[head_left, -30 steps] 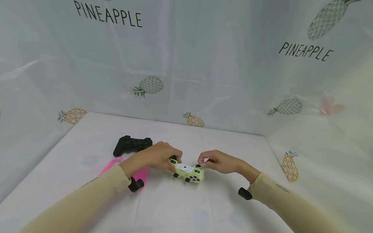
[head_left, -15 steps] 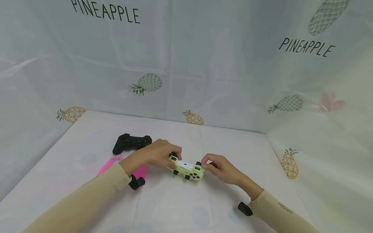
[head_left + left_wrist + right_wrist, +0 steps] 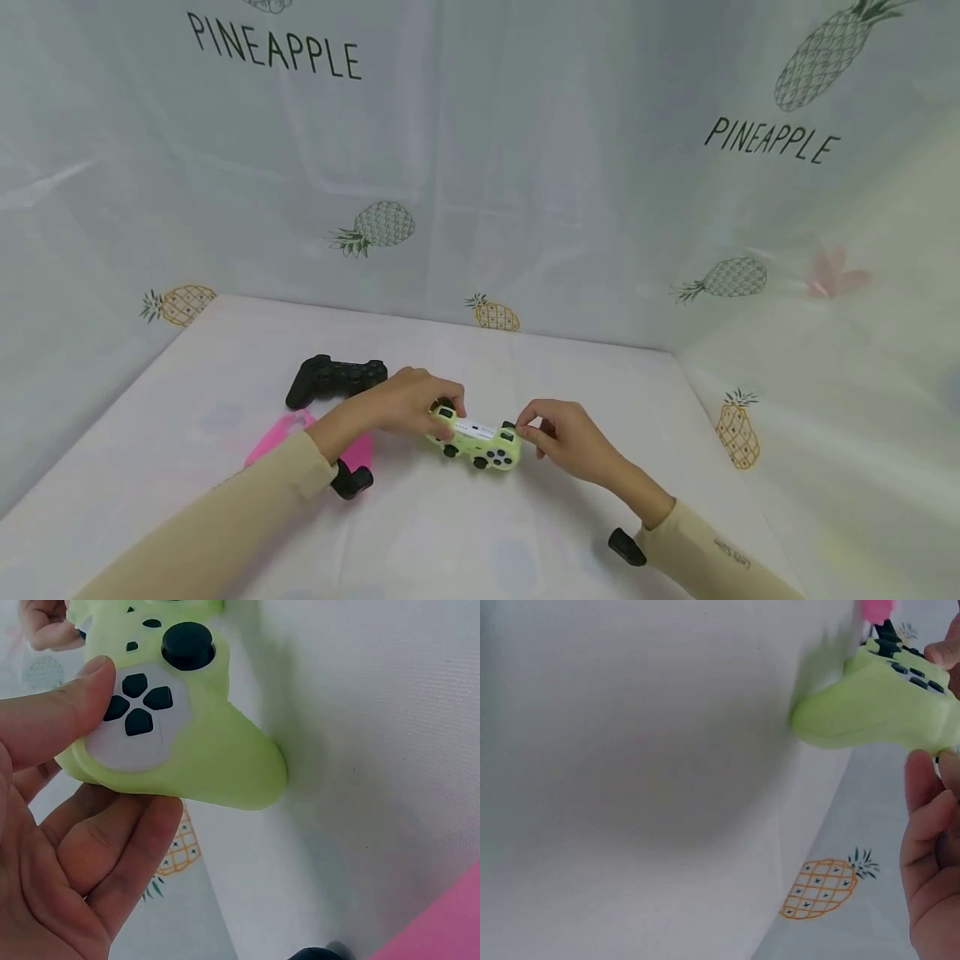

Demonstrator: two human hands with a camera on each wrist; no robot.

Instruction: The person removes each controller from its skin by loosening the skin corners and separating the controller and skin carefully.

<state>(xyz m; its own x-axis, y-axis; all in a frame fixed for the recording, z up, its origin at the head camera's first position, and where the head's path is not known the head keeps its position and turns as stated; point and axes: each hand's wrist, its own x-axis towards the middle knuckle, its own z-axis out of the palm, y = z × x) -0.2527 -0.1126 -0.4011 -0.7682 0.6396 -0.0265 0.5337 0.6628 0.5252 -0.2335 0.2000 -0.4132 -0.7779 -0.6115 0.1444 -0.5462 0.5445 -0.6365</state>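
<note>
A white game controller in a lime-green cover [image 3: 461, 443] is tilted up in the middle of the table, its stick side toward me. My left hand [image 3: 411, 402] grips its left end. In the left wrist view the thumb [image 3: 94, 694] lies beside the direction buttons, and fingers [image 3: 154, 832] support the edge below. At the right end, my right hand [image 3: 570, 440] pinches the cover's edge by the shoulder buttons, its other fingers curled. The right wrist view shows these fingertips [image 3: 919, 769] right at the top edge of the controller [image 3: 870, 712].
Behind my left forearm lies a black game controller [image 3: 330, 382]. A pink, flexible-looking piece [image 3: 363, 450] lies partly hidden under that forearm. A pineapple-print sheet [image 3: 555, 208] rises along the back and sides of the white-covered table [image 3: 585, 367]. Both wrists carry a black camera [image 3: 626, 547].
My right hand and forearm have come lower and nearer to me, the fingertips staying at the controller's right end. The left hand keeps its grip. The head view has shifted slightly.
</note>
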